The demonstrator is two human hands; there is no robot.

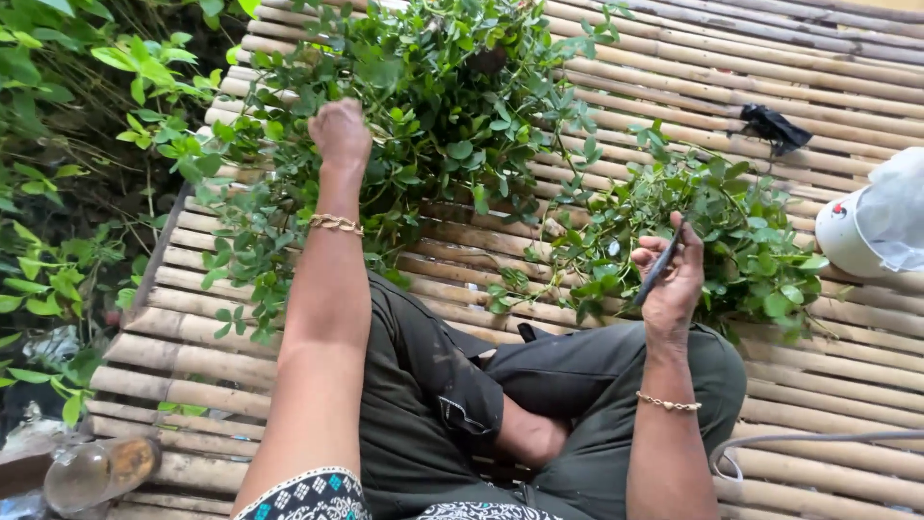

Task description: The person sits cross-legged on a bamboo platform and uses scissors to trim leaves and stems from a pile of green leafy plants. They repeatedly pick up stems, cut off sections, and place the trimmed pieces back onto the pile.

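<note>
Greenery covered most of the slatted bamboo platform [847, 376] where you sat cross-legged in dark green trousers [452, 404]. Your left hand [340, 133] reached forward into the large heap of leafy green stems [433, 106] that lay across the far part of the platform; the fingers were curled down into the leaves, closed like a fist, but the foliage hid whether they had actually gripped a stem. A gold chain bracelet [336, 223] sat on that wrist.

Your right hand [671, 279] was raised just in front of your right knee, fingers folded around a slim dark tool [660, 268], most likely a small blade, which stood tilted with its tip pointing up and away from you. That hand rested against the near edge of the smaller pile of leafy green sprigs [741, 241], which lay to the right of the big heap and well apart from your left hand. A second thin gold bracelet [669, 403] circled the right wrist.

Further off, a small black object [775, 125] lay on the slats near the far right, and a white cap [866, 231] sat at the right edge. A clear glass bottle [96, 470] lay on its side at the lower left, beside the platform's corner.
</note>
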